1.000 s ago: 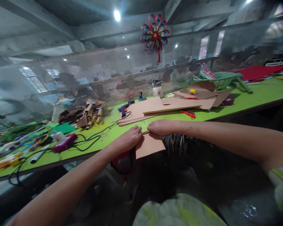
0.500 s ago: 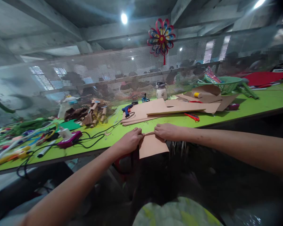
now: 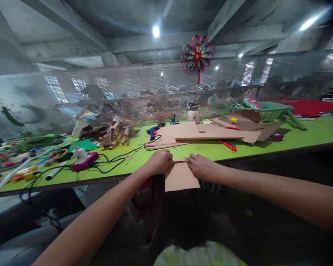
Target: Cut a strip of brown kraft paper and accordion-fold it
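At a lime-green table (image 3: 316, 133) under concrete beams (image 3: 72, 27), left fingers (image 3: 168, 156) and right fingers (image 3: 193, 159) pinch a brown sheet (image 3: 181, 179).

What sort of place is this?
Probably a craft workshop: a glue gun and brown sheets lie on a long green table, and a looped-petal flower ornament hangs above.

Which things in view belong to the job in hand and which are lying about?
Job in hand:
small rectangular tan paper sheet, held by left hand and right hand
possibly flat tan paper stack, similar in colour

Apparently lying about:
blue plastic glue gun
purple power strip
round green plastic basket
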`<state>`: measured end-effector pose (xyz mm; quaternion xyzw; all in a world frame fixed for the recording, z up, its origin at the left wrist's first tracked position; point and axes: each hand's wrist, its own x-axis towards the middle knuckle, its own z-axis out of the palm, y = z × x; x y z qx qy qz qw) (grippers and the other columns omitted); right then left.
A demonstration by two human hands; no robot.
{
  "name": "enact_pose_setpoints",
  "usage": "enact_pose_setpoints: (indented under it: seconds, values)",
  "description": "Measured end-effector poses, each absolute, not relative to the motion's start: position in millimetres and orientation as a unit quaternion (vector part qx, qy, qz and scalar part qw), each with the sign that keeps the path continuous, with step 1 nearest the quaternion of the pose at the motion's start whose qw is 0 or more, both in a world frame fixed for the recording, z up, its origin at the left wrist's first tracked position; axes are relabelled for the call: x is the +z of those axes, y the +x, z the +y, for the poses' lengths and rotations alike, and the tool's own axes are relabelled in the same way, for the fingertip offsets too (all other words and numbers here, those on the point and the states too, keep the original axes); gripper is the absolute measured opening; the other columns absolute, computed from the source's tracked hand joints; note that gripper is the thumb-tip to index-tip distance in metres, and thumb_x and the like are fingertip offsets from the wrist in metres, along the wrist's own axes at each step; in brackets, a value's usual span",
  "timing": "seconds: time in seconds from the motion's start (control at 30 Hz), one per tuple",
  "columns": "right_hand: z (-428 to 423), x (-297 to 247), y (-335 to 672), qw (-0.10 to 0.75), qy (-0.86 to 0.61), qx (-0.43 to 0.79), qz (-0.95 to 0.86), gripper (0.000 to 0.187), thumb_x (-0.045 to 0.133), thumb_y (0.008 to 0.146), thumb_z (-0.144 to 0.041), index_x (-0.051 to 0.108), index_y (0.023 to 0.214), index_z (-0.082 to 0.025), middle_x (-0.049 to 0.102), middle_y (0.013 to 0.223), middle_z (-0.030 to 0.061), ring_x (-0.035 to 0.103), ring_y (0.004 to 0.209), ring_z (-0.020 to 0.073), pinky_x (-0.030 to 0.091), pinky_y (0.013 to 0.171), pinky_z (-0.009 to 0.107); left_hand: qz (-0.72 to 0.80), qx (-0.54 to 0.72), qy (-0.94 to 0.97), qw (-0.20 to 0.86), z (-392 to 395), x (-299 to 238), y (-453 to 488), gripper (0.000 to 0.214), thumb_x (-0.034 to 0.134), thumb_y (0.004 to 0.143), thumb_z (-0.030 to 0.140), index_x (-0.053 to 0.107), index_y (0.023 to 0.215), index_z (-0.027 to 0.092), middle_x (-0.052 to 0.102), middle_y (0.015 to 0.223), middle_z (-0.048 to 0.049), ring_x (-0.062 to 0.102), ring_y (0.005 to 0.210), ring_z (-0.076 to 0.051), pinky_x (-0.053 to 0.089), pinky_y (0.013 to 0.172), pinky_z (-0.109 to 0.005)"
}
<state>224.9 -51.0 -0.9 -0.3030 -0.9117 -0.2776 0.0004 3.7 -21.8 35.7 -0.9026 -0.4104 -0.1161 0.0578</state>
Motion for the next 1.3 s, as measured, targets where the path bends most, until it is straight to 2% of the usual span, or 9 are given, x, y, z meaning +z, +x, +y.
enact_pose_setpoints:
  seconds: [0.3,0.47,0.6,0.73,0.83,0.93,1.13,1.23,1.3]
  values:
    - [-51.4,4.6,237.8,0.06,-0.335,-0.234,-0.911,0.028,0.049,0.082,-0.012,0.053,0.11,-0.012,0.054,0.092,0.0123,0.044,0.087,0.024,0.032,0.065,0.031,-0.443,-0.119,-0.889,-0.013,-12.9,31.6,1.4,0.019,0.056,0.078,0.03,0.068,0.085,0.017,0.065,0.079,-0.0052,0.057,0.067,-0.016,0.037,0.057,-0.023]
    - [-50.3,2.9,232.6,0.055,-0.353,-0.238,-0.903,0.021,0.048,0.085,-0.016,0.056,0.103,-0.01,0.055,0.09,0.0138,0.044,0.088,0.0255,0.031,0.066,0.032,-0.406,-0.098,-0.909,-0.01,-11.7,33.1,4.1,0.028,0.051,0.082,0.033,0.07,0.101,0.022,0.063,0.083,-0.0067,0.056,0.069,-0.016,0.037,0.059,-0.023]
    - [-53.8,9.3,227.6,0.034,-0.338,-0.22,-0.914,0.019,0.047,0.086,-0.016,0.058,0.1,-0.01,0.056,0.088,0.0136,0.045,0.086,0.0251,0.032,0.065,0.032,-0.386,-0.085,-0.918,0.016,-15.9,35.3,5.0,0.028,0.047,0.085,0.03,0.072,0.094,0.023,0.058,0.076,-0.0062,0.051,0.062,-0.014,0.032,0.054,-0.023]
    - [-55.9,16.3,235.0,0.065,-0.379,-0.158,-0.91,0.017,0.05,0.082,-0.011,0.059,0.096,-0.013,0.055,0.092,0.0121,0.045,0.09,0.0234,0.034,0.068,0.03,-0.368,-0.11,-0.922,0.042,-24.9,36.0,6.4,0.027,0.046,0.086,0.028,0.072,0.088,0.02,0.055,0.077,-0.007,0.05,0.066,-0.015,0.033,0.056,-0.024]
    - [-50.3,19.0,246.0,0.107,-0.403,-0.091,-0.904,0.017,0.053,0.079,-0.008,0.062,0.092,-0.014,0.057,0.096,0.0117,0.047,0.094,0.0223,0.037,0.075,0.03,-0.358,-0.148,-0.919,0.072,-28.3,30.7,6.5,0.028,0.043,0.088,0.027,0.068,0.082,0.015,0.052,0.076,-0.0074,0.049,0.068,-0.016,0.036,0.06,-0.025]
    - [-39.4,23.7,256.7,0.193,-0.428,-0.022,-0.883,0.023,0.052,0.081,-0.011,0.063,0.101,-0.011,0.058,0.102,0.0138,0.051,0.098,0.0216,0.04,0.084,0.032,-0.346,-0.185,-0.918,0.063,-24.3,21.8,2.8,0.029,0.042,0.089,0.028,0.066,0.083,0.014,0.052,0.077,-0.008,0.049,0.07,-0.017,0.038,0.064,-0.026]
    - [-17.3,26.9,259.5,0.326,-0.436,0.211,-0.812,0.046,0.055,0.075,-0.009,0.055,0.121,-0.013,0.064,0.101,0.0105,0.06,0.085,0.0167,0.048,0.076,0.03,-0.366,-0.273,-0.884,-0.102,-13.8,23.1,-6.4,0.03,0.044,0.088,0.032,0.066,0.1,0.017,0.062,0.087,-0.0087,0.055,0.078,-0.019,0.042,0.072,-0.028]
    - [-13.4,25.9,251.4,0.342,-0.337,0.347,-0.806,0.063,0.064,0.073,-0.018,0.044,0.133,-0.017,0.06,0.11,0.0098,0.059,0.091,0.0166,0.049,0.078,0.03,-0.344,-0.334,-0.839,-0.257,-22.2,32.8,-4.5,0.032,0.049,0.086,0.035,0.065,0.106,0.017,0.066,0.097,-0.0064,0.057,0.089,-0.02,0.043,0.078,-0.029]
    - [-17.7,30.4,243.2,0.352,-0.238,0.417,-0.803,0.066,0.067,0.073,-0.026,0.043,0.134,-0.019,0.056,0.12,0.0102,0.055,0.101,0.0178,0.046,0.085,0.032,-0.315,-0.361,-0.806,-0.347,-33.2,35.4,0.8,0.033,0.051,0.085,0.037,0.064,0.106,0.015,0.066,0.1,-0.0059,0.058,0.089,-0.02,0.044,0.078,-0.029]
